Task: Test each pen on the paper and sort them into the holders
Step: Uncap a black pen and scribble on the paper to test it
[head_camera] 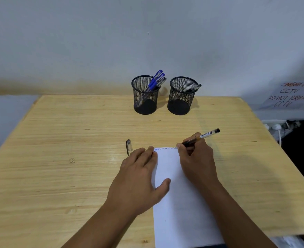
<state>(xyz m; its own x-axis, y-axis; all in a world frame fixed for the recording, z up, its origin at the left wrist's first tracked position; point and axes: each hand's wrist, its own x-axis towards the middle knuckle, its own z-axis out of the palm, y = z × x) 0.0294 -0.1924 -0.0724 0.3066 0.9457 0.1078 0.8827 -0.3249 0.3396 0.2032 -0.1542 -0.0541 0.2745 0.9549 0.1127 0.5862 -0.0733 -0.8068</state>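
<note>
A white sheet of paper [176,203] lies on the wooden table [58,176], with a line of small blue writing along its top edge. My right hand [195,158] grips a black pen [204,136], its tip down at the paper's top right corner. My left hand [140,174] lies flat with fingers spread, pressing the paper's left edge. The pen's cap [128,146] rests on the table just left of the paper. At the back stand two black mesh holders: the left holder [145,102] has three blue pens [156,80], the right holder [180,102] one black pen [195,88].
A white wall rises right behind the holders. On the far right a handwritten CCTV notice [290,95] hangs above a power strip with plugs and a cable [277,127]. The table's right edge slants close to my right forearm.
</note>
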